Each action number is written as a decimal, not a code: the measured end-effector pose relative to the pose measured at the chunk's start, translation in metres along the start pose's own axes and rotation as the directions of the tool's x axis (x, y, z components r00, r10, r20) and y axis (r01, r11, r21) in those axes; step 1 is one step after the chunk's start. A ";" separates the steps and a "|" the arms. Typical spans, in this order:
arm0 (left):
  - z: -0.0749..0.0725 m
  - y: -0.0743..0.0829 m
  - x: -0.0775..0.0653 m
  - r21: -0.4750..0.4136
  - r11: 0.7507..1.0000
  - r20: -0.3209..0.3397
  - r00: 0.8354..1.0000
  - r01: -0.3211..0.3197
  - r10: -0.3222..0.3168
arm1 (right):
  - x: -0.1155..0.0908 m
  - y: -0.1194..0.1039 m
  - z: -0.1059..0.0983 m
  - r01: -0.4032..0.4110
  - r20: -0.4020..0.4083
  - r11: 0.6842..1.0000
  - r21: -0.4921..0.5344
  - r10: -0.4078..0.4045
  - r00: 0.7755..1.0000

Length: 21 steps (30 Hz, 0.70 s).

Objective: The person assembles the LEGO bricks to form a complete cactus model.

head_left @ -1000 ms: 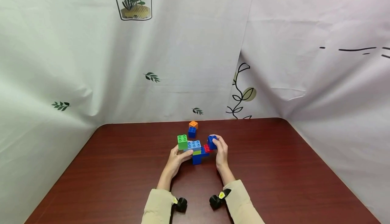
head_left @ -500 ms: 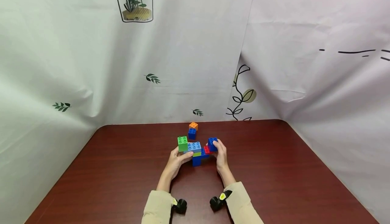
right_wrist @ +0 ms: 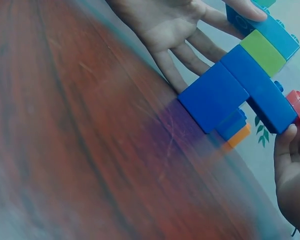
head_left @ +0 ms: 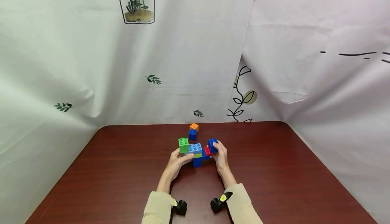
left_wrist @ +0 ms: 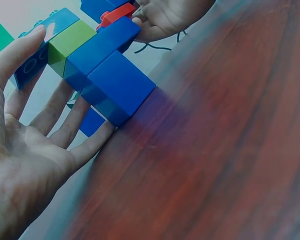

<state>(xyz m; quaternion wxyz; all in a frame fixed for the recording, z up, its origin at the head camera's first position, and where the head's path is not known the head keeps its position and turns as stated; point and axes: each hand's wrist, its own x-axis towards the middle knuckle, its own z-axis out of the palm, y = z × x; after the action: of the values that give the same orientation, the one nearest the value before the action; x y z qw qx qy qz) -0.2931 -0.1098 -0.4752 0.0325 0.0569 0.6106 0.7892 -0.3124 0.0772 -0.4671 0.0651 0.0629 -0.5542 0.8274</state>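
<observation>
A joined build of toy building bricks stands on the table between the hands. It has a bright green brick [head_left: 183,145] at its left end, a light blue brick [head_left: 195,148], a lime brick [left_wrist: 71,46], a long blue brick [right_wrist: 260,87] and a blue brick at its foot [left_wrist: 119,89]. My left hand [head_left: 175,161] grips the light blue part, thumb in front and fingers behind. At the right end a dark blue brick [head_left: 213,145] sits at a small red brick [head_left: 207,150]; my right hand [head_left: 221,156] pinches there, thumb on the dark blue brick, fingertips below.
Behind the build, a loose blue brick [head_left: 192,135] and an orange brick [head_left: 194,127] are near the back edge of the brown table [head_left: 122,169]. A printed cloth [head_left: 195,64] hangs behind the table. Black wrist cameras [head_left: 181,207] jut inward from both sleeves.
My right hand's fingers have slid lower, from behind the dark blue brick to beneath the build's right end. The left hand keeps its grip. The whole head view has shifted slightly.
</observation>
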 end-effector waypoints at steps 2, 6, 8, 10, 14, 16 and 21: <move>0.000 0.000 0.000 -0.007 1.000 -0.001 1.000 0.003 -0.003 | 0.001 0.001 0.000 0.017 0.001 1.000 0.016 -0.017 1.000; -0.002 -0.001 0.001 0.004 1.000 0.009 1.000 0.002 -0.002 | 0.001 0.002 0.001 0.044 -0.007 0.998 0.041 -0.043 0.999; -0.002 -0.001 0.001 0.006 1.000 0.017 1.000 0.001 -0.001 | 0.001 0.001 0.003 0.049 -0.019 0.997 0.059 -0.048 0.999; -0.003 0.000 0.001 0.001 1.000 0.024 1.000 0.005 -0.005 | 0.001 0.001 0.004 0.052 -0.031 0.996 0.069 -0.050 0.998; -0.003 0.000 0.000 0.008 1.000 0.029 1.000 -0.001 0.001 | -0.001 0.001 0.004 0.049 -0.048 0.995 0.085 -0.045 0.998; -0.003 -0.001 0.000 0.013 1.000 0.029 1.000 -0.009 0.009 | -0.001 0.001 0.003 0.040 -0.046 0.995 0.090 -0.036 0.998; -0.003 -0.001 0.001 0.000 1.000 0.021 1.000 -0.009 0.009 | 0.000 0.002 0.002 0.022 -0.022 0.996 0.091 -0.020 1.000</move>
<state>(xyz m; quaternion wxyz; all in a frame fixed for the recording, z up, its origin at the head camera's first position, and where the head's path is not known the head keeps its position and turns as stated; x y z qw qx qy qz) -0.2941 -0.1122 -0.4774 0.0355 0.0678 0.6101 0.7886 -0.3129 0.0749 -0.4680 0.0768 0.0629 -0.5143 0.8518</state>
